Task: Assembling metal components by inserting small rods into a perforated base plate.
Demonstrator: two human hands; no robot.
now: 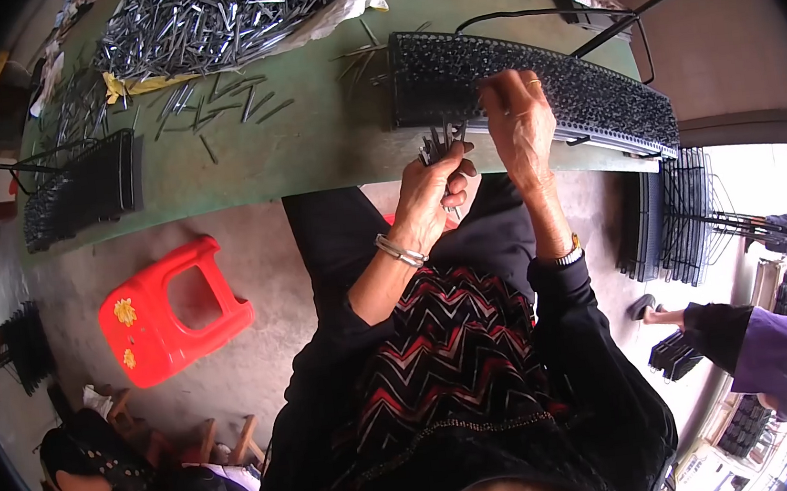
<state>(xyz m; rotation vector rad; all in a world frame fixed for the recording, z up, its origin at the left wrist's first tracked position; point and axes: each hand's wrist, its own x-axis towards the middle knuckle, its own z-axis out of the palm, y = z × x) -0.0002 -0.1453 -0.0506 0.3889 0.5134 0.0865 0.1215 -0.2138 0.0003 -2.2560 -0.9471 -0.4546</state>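
Note:
My left hand [428,194] is closed around a bunch of thin dark metal strips [441,143], held upright near the table's front edge. Just to its right, my right hand [521,117] is over a long black perforated rack [588,91], fingers pinched together and pointing down at its top. Whatever sits between those fingertips is too small and blurred to make out. Many small holes or cells cover the rack's top, and a black wire handle [542,12] rises behind it. The rack lies slantwise on the green table [306,144].
A large heap of loose metal strips [207,21] lies on a sheet at the back, with strips scattered before it. Another black rack [81,197] stands at the table's left. A red plastic stool [157,318] is on the floor. Other people are seated at lower left and standing at right.

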